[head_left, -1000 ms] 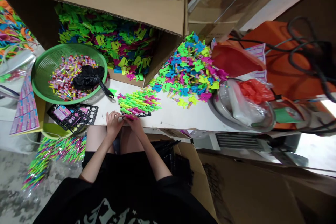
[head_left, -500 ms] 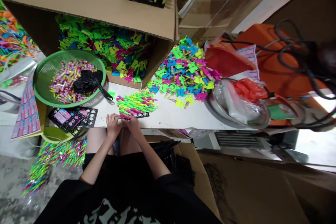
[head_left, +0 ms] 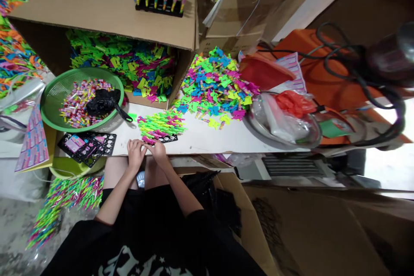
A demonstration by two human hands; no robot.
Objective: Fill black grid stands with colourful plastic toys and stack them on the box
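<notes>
- Two bare hands, on the near side of the stick stack (head_left: 161, 124): left hand (head_left: 135, 153) and right hand (head_left: 157, 152), fingers bent, tips nearly meeting beside a magenta piece (head_left: 148, 140); whether either grips it cannot be told.
- Table (head_left: 207, 141): front edge just nearside of the stack, beneath the hands.
- Stick stack: slender green, yellow and magenta pieces, long axes left to right, roughly parallel to that edge; which way their tips point is too small to tell. Black perforated tray (head_left: 170, 139) projects at its near right corner.
- Open room: white surface right of the stack, reaching the steel bowl (head_left: 265, 132); a narrower strip to its left.
- Beyond the stack: green basket (head_left: 50, 100) at left, carton (head_left: 113, 17) behind, loose heap (head_left: 220, 84) at right.
</notes>
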